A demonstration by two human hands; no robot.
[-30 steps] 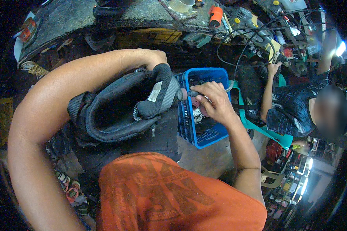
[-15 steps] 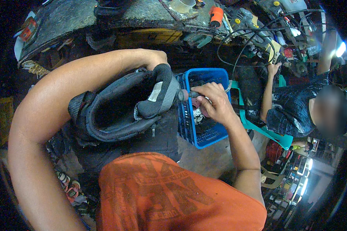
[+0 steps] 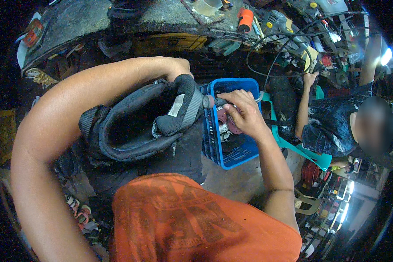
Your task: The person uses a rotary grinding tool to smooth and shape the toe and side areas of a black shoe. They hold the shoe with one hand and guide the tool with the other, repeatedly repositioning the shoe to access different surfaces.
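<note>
A black padded boot (image 3: 131, 150) rests over my lap, its opening facing up, with a grey webbing strap and a thick tongue. My left hand (image 3: 177, 69) reaches round its far side and grips it; the fingers are hidden behind the boot. In my right hand (image 3: 244, 110), closed around it, is a slim rotary grinder (image 3: 222, 102) with a small round pinkish-grey wheel (image 3: 208, 102) at its tip. That wheel is at the boot's right side; whether it touches cannot be told. Below my right hand stands a blue plastic basket (image 3: 238, 162) holding reddish round pieces (image 3: 235, 125).
A worn workbench (image 3: 78, 32) runs along the far side, with an orange cylinder (image 3: 245, 19) on it. Black cables (image 3: 266, 46) loop over clutter at the far right. A co-worker (image 3: 332, 124) sits at right, near a teal plastic frame (image 3: 299, 146).
The boot and both hands have shifted only slightly. My right hand has moved a little lower in its grip on the grinder, showing more of the reddish pieces.
</note>
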